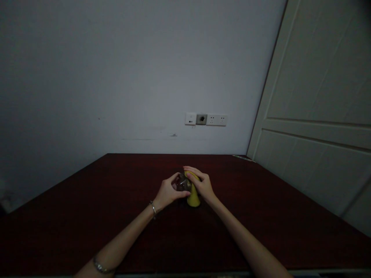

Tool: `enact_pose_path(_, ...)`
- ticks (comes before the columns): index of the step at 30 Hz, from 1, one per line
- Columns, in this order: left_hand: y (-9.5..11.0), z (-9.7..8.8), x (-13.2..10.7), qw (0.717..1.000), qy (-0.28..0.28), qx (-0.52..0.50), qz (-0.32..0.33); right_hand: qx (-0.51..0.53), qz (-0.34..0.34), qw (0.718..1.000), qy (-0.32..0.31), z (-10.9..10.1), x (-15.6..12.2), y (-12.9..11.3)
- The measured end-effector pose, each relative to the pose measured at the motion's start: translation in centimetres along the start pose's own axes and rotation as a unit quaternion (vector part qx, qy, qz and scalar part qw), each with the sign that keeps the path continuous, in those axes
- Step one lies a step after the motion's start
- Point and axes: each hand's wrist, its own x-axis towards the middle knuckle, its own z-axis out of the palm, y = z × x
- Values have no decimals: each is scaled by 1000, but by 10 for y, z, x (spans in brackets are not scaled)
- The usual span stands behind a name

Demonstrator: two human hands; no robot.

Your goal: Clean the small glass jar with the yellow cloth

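Observation:
Near the middle of the table, my left hand grips a small see-through container, perhaps a glass, its thumb and fingers curved round the side. In my right hand is a yellow cloth, pressed against the container's right side. The cloth's lower end hangs down toward the tabletop. Both hands meet closely around the container, so part of its surface is hidden. The dim light keeps its exact kind unclear.
The dark red table reaches back to a pale wall. Low on the wall sits a row of sockets. A light panelled door stands along the right side. A thin strip lies at the table's far right corner.

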Motion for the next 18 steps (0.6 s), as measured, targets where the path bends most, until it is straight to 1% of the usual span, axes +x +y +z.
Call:
enact_pose_path(1,0,0,-1,1000,0,29,7,-3,8,1000,2,0,0,0)
enact_pose_path(3,1,-1,-1,997,3,68,26,-24,-5,1000,-8,0,-1,-2)
enact_pose_path(5,3,-1,-2,994,7,97,42,-60,-47,996,-38,1,-3,-6)
enact_pose_path(8,6,-1,-3,989,12,136,52,-106,-111,984,-90,1,-6,-11)
enact_pose_path(10,8,-1,-3,987,10,147,56,-118,-122,980,-101,0,-6,-12)
enact_pose_path(12,9,-1,-3,987,-1,149,59,-112,-103,985,-83,0,-4,-9)
enact_pose_path(14,9,-1,-3,987,-7,151,59,-93,-60,992,-55,-1,-1,-6)
enact_pose_path(16,9,-1,-3,986,-1,155,60,-75,-23,996,-39,-1,0,-4)
enact_pose_path(18,9,0,-3,986,10,157,58,-77,-28,995,-49,-1,0,-4)
